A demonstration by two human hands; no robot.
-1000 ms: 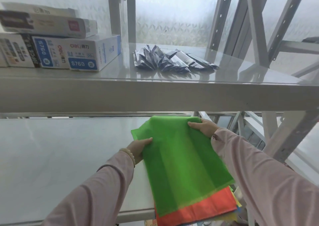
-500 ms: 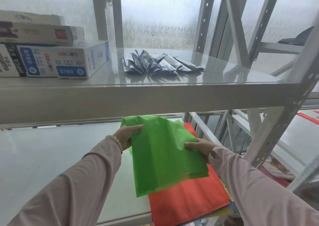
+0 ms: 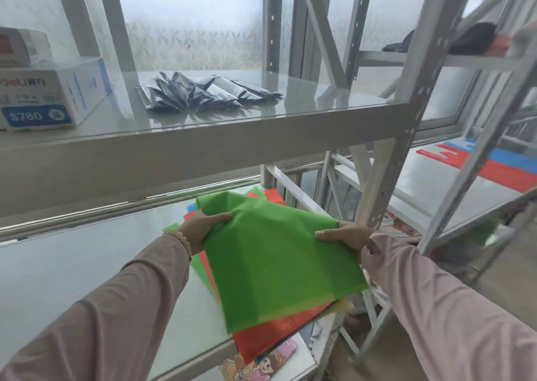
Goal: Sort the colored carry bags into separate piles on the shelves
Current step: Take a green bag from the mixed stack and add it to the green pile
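Both hands, L [image 3: 200, 229] & R [image 3: 348, 235], grip green bag [image 3: 279, 261] edges, above orange bag [image 3: 267, 340] pile.

The green bag [image 3: 279, 258] is seen as thin, matt cloth, faintly translucent, like the orange-red bag [image 3: 270, 337] beneath. The shelf boards [image 3: 72, 279] are finished smooth and glossy; the uprights [image 3: 418, 89] are made of painted, perforated metal. The packets [image 3: 203, 92] are wrapped in shiny foil — the box [image 3: 52, 95] in printed cardboard.
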